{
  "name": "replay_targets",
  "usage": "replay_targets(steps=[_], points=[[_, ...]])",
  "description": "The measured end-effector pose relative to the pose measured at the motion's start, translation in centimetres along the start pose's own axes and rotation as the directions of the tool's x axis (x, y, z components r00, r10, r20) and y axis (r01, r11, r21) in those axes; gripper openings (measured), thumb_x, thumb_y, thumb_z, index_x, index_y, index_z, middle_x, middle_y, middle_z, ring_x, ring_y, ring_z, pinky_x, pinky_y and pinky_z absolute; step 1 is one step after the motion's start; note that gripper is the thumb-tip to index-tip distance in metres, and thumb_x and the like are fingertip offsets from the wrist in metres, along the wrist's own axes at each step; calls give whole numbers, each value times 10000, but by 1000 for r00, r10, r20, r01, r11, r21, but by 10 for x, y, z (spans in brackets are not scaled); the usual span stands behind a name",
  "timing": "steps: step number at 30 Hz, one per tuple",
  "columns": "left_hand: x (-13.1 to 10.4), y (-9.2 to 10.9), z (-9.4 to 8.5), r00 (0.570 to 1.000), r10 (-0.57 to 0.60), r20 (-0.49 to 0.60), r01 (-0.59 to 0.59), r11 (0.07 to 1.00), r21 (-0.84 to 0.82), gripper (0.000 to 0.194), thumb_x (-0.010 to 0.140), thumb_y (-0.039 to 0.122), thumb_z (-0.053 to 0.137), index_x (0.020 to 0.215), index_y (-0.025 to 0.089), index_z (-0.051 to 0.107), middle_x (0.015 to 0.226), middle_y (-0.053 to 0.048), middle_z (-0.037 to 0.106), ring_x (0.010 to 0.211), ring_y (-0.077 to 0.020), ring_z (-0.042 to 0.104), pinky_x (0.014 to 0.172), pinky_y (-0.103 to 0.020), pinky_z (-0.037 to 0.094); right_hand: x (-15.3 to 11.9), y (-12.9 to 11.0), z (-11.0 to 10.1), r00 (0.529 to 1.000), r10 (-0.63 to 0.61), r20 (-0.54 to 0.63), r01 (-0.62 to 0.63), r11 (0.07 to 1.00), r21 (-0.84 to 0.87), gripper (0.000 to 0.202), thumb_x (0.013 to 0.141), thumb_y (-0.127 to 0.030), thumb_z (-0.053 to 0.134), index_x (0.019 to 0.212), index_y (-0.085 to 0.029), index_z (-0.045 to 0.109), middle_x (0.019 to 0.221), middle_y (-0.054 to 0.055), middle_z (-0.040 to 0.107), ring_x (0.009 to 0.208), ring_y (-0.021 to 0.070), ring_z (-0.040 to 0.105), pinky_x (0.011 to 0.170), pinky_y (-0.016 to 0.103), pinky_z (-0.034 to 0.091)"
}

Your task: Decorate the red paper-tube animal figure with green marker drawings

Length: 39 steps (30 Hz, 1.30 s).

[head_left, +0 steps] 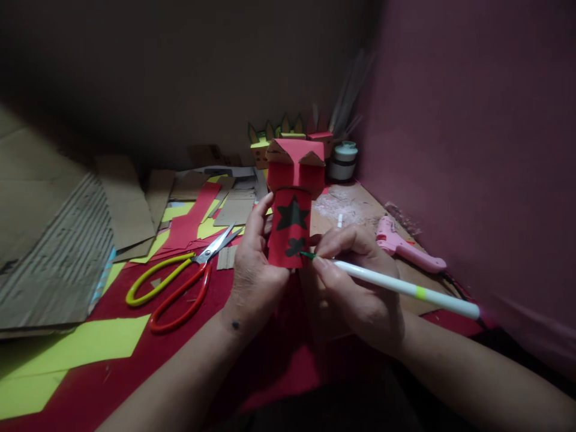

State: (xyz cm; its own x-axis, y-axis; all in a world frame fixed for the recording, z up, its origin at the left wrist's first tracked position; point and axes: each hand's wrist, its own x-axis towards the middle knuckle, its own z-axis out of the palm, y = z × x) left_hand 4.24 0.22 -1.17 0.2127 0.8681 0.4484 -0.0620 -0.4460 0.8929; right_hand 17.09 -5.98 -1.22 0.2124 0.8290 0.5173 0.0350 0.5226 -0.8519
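Note:
My left hand [256, 261] grips a red paper figure [274, 240] by its tube-shaped body, thumb along the near end. The figure has a wider, box-like head with two cardboard-edged points. On its body are a dark star [293, 214] and, below that, a smaller dark rounded shape [295, 246]. A white marker with a green tip [387, 281] is pinched between the thumb and fingers of my right hand [360, 282]. Its tip meets the right edge of the smaller shape.
Scissors with yellow and red handles [204, 258] lie open at left, among cardboard pieces [236, 207] and yellow paper [85, 348]. A pink glue gun [407, 249] rests at right. Behind stand a lidded jar [344, 161] and several eared paper figures [260, 153].

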Motion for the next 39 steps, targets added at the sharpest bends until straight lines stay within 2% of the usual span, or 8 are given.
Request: replay_targets(steps=[10,13,21,28,33,39], points=[[1,-1,2,1000,1,-2,-1,1000,-20,785,721,220,904,1403,219,516,1244,-102,743,1078,-309,771,800,-338,692,1,0,1,998,-31,-55,29,999,-42,147,824,-127,668,762,-234,590,763,-14,601,697,133,551,499,244,356],[1,-2,1,1000,15,-1,-15,1000,-1,770,717,219,906,1388,222,529,1236,-94,745,1085,-301,767,849,-353,684,2,0,1,999,-28,-47,26,999,-41,153,830,-125,667,760,-232,584,764,-19,596,663,119,537,480,238,341],[2,-4,0,1000,23,-1,-23,1000,-5,820,680,197,918,1396,209,519,1229,-104,748,1101,-294,758,843,-331,681,-2,3,1,998,40,52,-44,996,74,135,881,-158,648,824,-247,564,706,-62,541,482,78,407,429,251,305],[1,-5,1,1000,9,2,-9,1000,-20,851,686,246,924,1420,186,499,1277,-137,723,1159,-321,736,848,-326,682,0,1,1,1000,-3,-10,3,1000,25,153,855,-129,664,788,-237,579,722,-46,557,543,85,452,445,236,316],[1,-5,1,1000,-2,0,2,1000,-29,894,680,232,925,1443,157,464,1273,-156,724,1140,-324,745,836,-323,687,-1,2,1,999,26,29,-28,997,67,148,877,-140,658,811,-242,574,721,-53,552,503,78,422,432,240,298],[1,-5,1,1000,7,-8,-8,1000,-24,850,653,193,926,1396,205,511,1330,-128,706,1168,-316,732,838,-321,685,-2,3,0,998,38,54,-43,995,91,149,888,-144,656,824,-244,567,713,-55,542,493,81,412,439,248,305]])
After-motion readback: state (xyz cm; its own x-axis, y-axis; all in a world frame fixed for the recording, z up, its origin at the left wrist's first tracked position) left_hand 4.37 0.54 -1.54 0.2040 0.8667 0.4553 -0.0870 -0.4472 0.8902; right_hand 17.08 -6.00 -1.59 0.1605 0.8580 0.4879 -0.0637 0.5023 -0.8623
